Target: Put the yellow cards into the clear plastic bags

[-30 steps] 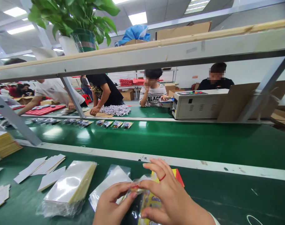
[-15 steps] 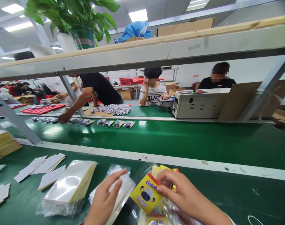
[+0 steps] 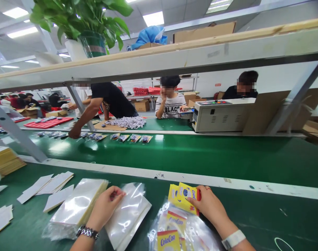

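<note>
My right hand [image 3: 209, 204] grips a yellow ColaCao card [image 3: 187, 195] by its right edge, with another yellow card just behind it. Below that hand lie clear bags [image 3: 192, 230] with more ColaCao cards and white cords inside. My left hand [image 3: 106, 205], fingers pinched together, is at the upper left edge of a clear plastic bag [image 3: 130, 200], which lies over white cards. To its left sits a thick stack of clear-wrapped cards [image 3: 75, 205].
Loose white cards [image 3: 54, 183] lie at the left. Beyond a white rail [image 3: 153, 174] runs a green belt [image 3: 200, 150] with several bagged items [image 3: 134, 138]. A grey machine [image 3: 224, 115] stands across it. A co-worker's arm [image 3: 87, 113] reaches over the belt. A shelf [image 3: 153, 64] crosses above.
My right hand has moved right and away from me with the yellow card, which has turned. My left hand has gone from spread fingers to a pinch at the bag's edge.
</note>
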`<state>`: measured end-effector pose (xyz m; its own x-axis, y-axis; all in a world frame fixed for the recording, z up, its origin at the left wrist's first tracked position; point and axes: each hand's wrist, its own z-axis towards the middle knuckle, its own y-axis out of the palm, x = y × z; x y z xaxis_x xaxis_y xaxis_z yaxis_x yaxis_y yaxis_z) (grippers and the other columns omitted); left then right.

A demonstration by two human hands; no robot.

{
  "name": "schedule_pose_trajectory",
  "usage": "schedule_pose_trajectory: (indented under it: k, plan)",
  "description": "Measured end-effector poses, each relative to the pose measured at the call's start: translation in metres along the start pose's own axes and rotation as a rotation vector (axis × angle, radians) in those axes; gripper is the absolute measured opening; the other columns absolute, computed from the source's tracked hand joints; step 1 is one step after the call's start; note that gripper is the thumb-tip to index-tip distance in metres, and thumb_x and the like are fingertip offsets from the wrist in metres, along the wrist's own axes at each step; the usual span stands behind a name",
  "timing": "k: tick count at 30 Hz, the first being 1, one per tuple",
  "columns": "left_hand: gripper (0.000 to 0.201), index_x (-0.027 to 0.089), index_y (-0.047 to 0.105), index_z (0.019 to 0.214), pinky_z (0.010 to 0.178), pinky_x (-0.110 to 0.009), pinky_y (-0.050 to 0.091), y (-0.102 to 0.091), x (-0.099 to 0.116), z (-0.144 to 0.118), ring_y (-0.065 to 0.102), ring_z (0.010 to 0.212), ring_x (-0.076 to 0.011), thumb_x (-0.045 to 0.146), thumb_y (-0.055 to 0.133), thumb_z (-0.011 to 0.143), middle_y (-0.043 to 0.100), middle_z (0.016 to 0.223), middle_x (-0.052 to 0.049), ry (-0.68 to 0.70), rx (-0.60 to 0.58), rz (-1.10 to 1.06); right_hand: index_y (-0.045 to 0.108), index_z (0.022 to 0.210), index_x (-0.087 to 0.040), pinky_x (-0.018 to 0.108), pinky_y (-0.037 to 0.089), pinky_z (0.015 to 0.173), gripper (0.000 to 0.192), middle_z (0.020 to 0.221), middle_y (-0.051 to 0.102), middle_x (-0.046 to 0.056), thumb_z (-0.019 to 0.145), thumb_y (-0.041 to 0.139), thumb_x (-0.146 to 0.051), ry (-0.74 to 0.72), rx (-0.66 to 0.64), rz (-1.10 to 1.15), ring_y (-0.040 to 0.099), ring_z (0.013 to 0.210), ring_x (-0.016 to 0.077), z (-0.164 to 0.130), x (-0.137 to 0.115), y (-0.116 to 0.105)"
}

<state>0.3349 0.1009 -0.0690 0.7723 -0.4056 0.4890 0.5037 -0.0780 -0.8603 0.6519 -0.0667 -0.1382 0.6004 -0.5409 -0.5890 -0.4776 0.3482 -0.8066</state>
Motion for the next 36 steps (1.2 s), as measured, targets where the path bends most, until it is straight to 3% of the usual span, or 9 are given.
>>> schedule_pose_trajectory:
  k: [7,10,14,17,21,25,28,32,36]
  plan:
    - [0.045,0.016,0.073,0.108,0.092,-0.036,0.055,0.001,-0.012,0.000,0.069,0.107,-0.0287,0.040,0.041,0.088,0.076,0.114,-0.010,0.067,0.028,-0.014,0.052,0.082,-0.022,0.027,0.049,0.054,0.010,0.063,0.063,-0.002,0.077,0.060,-0.023,0.058,-0.059,0.320,0.066,0.057,0.0179,0.011,0.024,-0.001]
    - [0.053,0.008,0.063,0.124,0.106,-0.047,0.043,0.008,-0.019,0.002,0.059,0.123,-0.0317,0.036,0.038,0.088,0.063,0.132,-0.017,0.103,0.074,0.021,0.046,0.073,-0.024,0.026,0.049,0.046,0.018,0.057,0.061,-0.003,0.080,0.058,-0.034,0.069,-0.096,0.456,0.067,0.054,0.0184,0.011,0.027,-0.004]
    - [0.056,0.003,0.061,0.126,0.112,-0.056,0.032,0.011,-0.027,0.005,0.047,0.132,-0.0368,0.034,0.041,0.083,0.054,0.141,-0.021,0.158,0.135,0.045,0.043,0.085,-0.025,0.028,0.052,0.041,0.034,0.057,0.062,-0.004,0.084,0.048,-0.059,0.020,-0.097,0.626,0.070,0.054,0.0211,0.002,0.024,-0.012]
    - [0.046,0.012,0.070,0.113,0.110,-0.053,0.037,0.004,-0.026,0.004,0.054,0.127,-0.0346,0.034,0.044,0.083,0.064,0.132,-0.015,0.185,0.132,0.023,0.043,0.089,-0.024,0.033,0.056,0.049,0.045,0.057,0.062,-0.004,0.082,0.047,-0.069,-0.092,-0.037,0.737,0.068,0.053,0.0199,-0.004,0.015,-0.019]
    - [0.035,0.025,0.079,0.093,0.091,-0.038,0.057,-0.012,-0.007,-0.009,0.073,0.098,-0.0273,0.042,0.049,0.084,0.080,0.102,-0.004,0.169,0.063,-0.095,0.048,0.085,-0.023,0.035,0.058,0.064,0.047,0.078,0.068,0.004,0.078,0.058,-0.068,-0.239,0.082,0.856,0.069,0.072,0.0208,-0.013,-0.008,-0.026]
    - [0.023,0.028,0.082,0.080,0.076,-0.030,0.062,-0.021,0.029,-0.030,0.077,0.084,-0.0256,0.045,0.066,0.075,0.082,0.087,-0.002,0.119,0.000,-0.421,0.054,0.093,-0.023,0.029,0.059,0.066,0.032,0.084,0.069,0.005,0.083,0.065,-0.051,-0.374,0.263,0.984,0.069,0.077,0.0191,-0.032,-0.046,-0.031]
    - [0.015,0.030,0.082,0.075,0.068,-0.026,0.063,-0.019,0.051,-0.043,0.078,0.075,-0.0231,0.041,0.071,0.073,0.082,0.080,-0.002,0.176,-0.002,-0.515,0.058,0.097,-0.025,0.024,0.059,0.063,0.014,0.083,0.069,0.004,0.087,0.067,-0.031,-0.589,0.436,1.030,0.069,0.075,0.0167,-0.050,-0.073,-0.035]
    - [0.011,0.032,0.082,0.075,0.067,-0.026,0.063,-0.016,0.062,-0.052,0.078,0.070,-0.0217,0.038,0.074,0.072,0.082,0.077,-0.002,0.245,0.034,-0.494,0.060,0.099,-0.025,0.029,0.058,0.068,0.014,0.085,0.068,0.005,0.091,0.056,-0.014,-0.884,0.419,0.909,0.068,0.081,0.0182,-0.060,-0.089,-0.040]
    - [0.008,0.033,0.082,0.073,0.065,-0.026,0.064,-0.016,0.063,-0.053,0.077,0.066,-0.0204,0.035,0.074,0.072,0.082,0.073,-0.001,0.281,0.079,-0.492,0.059,0.103,-0.026,0.031,0.056,0.067,0.025,0.085,0.067,0.004,0.089,0.052,-0.006,-0.947,0.369,0.773,0.066,0.080,0.0185,-0.056,-0.086,-0.045]
